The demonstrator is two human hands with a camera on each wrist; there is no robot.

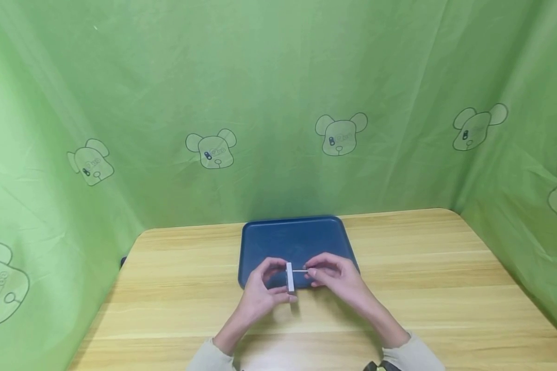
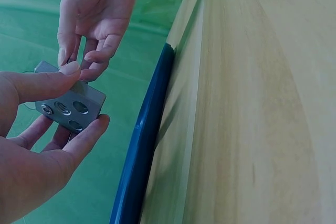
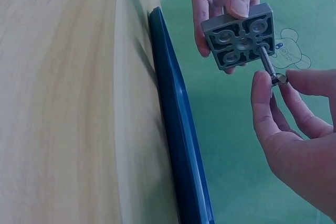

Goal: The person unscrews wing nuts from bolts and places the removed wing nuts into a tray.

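Observation:
My left hand (image 1: 258,299) grips a grey square plate (image 3: 223,31) by its edges, between thumb and fingers. Round holes show on its smooth face in the left wrist view; its other face, ribbed and recessed, shows in the right wrist view. A threaded metal screw (image 3: 266,61) stands out from this ribbed face, near one side of the plate. My right hand (image 1: 341,281) pinches the screw's shiny outer end between thumb and fingertips, which partly hide it. Both hands hold the pieces in the air, over the near edge of the blue tray (image 1: 288,239).
Beneath the hands, the blue tray lies on a light wood table (image 1: 181,288). Green fabric (image 1: 278,93) printed with bear heads encloses the table at the back and both sides. A small dark object (image 1: 123,261) shows at the table's left edge.

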